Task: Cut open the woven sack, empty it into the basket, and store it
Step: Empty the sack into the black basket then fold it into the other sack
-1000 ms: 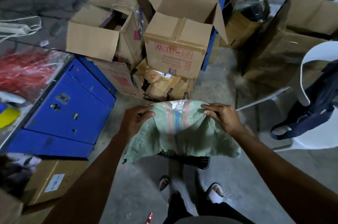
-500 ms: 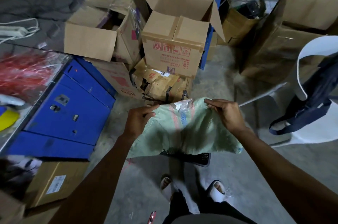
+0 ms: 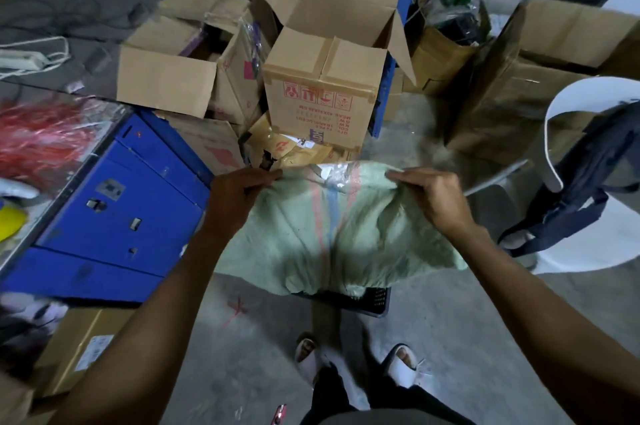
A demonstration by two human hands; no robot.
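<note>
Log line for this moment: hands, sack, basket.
left hand: gripping sack top edge | right hand: gripping sack top edge | sack: limp, hanging over basket | basket: mostly hidden, contents unseen

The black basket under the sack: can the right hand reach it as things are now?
Probably not directly. The right hand grips the green sack, as does the left hand, and the sack drapes over the black basket, leaving only a corner visible.

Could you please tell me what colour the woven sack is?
The woven sack is pale green, with red and blue stripes down its middle; the head view shows it.
</note>
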